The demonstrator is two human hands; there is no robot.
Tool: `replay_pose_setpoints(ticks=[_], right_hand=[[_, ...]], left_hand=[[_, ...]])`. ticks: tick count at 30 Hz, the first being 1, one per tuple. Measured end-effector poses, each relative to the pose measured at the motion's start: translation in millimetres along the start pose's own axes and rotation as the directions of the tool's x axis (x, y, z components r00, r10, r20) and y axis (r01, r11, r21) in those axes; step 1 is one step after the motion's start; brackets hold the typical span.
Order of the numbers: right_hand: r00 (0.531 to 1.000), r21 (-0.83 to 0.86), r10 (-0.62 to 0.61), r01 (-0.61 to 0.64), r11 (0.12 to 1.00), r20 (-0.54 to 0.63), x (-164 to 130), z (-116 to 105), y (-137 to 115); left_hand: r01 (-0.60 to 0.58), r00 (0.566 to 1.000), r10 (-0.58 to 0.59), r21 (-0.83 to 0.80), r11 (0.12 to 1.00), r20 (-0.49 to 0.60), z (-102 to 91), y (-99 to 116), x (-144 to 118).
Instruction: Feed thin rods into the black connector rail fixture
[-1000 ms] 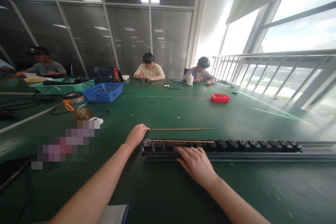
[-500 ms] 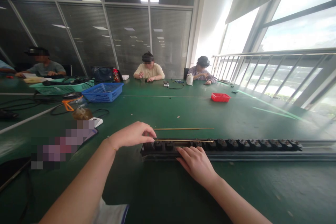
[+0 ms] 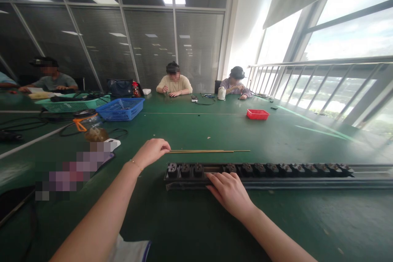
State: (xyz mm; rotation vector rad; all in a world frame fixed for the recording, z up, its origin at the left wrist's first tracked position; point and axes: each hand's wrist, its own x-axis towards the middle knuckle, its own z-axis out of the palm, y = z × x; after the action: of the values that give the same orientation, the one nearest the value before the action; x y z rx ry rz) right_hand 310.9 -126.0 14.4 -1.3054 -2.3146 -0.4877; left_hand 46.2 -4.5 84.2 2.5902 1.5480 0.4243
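My left hand (image 3: 156,148), fingers pinched, grips the left end of a thin brass-coloured rod (image 3: 196,150). This rod lies over the table along at least one similar rod (image 3: 242,150), so close that they partly merge. In front of them is a long black rail (image 3: 190,184) bearing a row of black blocks (image 3: 185,170) with small metal parts on top. My right hand (image 3: 230,190) is closed over the rail's front edge, thumb in front and fingertips on top. Its fingers partly cover one block and a gap in the row; anything under them is hidden.
A red tray (image 3: 257,114) stands farther back on the green table (image 3: 184,131). At the left are a blue basket (image 3: 121,110), a green basket (image 3: 76,104), a jar (image 3: 89,119) and cables. Several people sit across the table.
My left hand has moved back and left with the rod, from above the black rail to beside the other rod. My right hand stays in place on the rail.
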Motion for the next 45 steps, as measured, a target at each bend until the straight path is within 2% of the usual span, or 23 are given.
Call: replay_pose_setpoints(ticks=[5, 9, 15, 19, 25, 31, 36, 40, 45], right_hand=[[1.000, 0.023, 0.004, -0.004, 1.000, -0.001, -0.4, -0.3, -0.1], [1.000, 0.024, 0.007, -0.007, 1.000, 0.002, -0.2, -0.7, 0.1], [1.000, 0.038, 0.010, -0.011, 0.999, 0.006, 0.5, -0.1, -0.4], [1.000, 0.032, 0.012, -0.012, 0.999, 0.003, 0.1, -0.2, -0.7], [1.000, 0.029, 0.007, -0.007, 1.000, 0.019, -0.4, -0.4, -0.9], [1.000, 0.021, 0.002, -0.002, 1.000, 0.001, -0.9, 0.1, -0.4], [0.995, -0.101, -0.046, 0.038, 0.994, -0.085, 1.4, -5.0, -8.8], [0.992, -0.127, 0.016, -0.032, 0.991, -0.126, 6.7, -6.0, -19.3], [0.994, -0.083, 0.107, -0.103, 0.991, 0.036, 14.8, 2.9, -18.9]], left_hand=[[0.010, 0.999, -0.009, -0.017, 1.000, 0.048, 42.9, -11.8, 6.0], [0.056, 0.998, -0.055, 0.047, 0.997, -0.009, 59.1, -14.0, 5.5], [0.065, 0.991, -0.052, 0.113, 0.991, -0.120, 66.2, -20.6, 2.2], [0.039, 0.981, -0.023, 0.081, 0.996, -0.191, 72.8, -21.8, 2.3], [0.065, 0.980, -0.041, 0.114, 0.991, -0.196, 83.9, -22.3, 6.1], [0.061, 0.974, -0.035, 0.110, 0.992, -0.223, 87.3, -25.1, 5.8], [0.070, 0.975, -0.056, 0.058, 0.996, -0.217, 87.9, -23.7, 4.7], [0.053, 0.975, -0.044, 0.039, 0.998, -0.217, 89.1, -24.5, 5.2], [0.045, 0.972, -0.042, 0.006, 0.999, -0.229, 91.6, -28.1, 6.9]])
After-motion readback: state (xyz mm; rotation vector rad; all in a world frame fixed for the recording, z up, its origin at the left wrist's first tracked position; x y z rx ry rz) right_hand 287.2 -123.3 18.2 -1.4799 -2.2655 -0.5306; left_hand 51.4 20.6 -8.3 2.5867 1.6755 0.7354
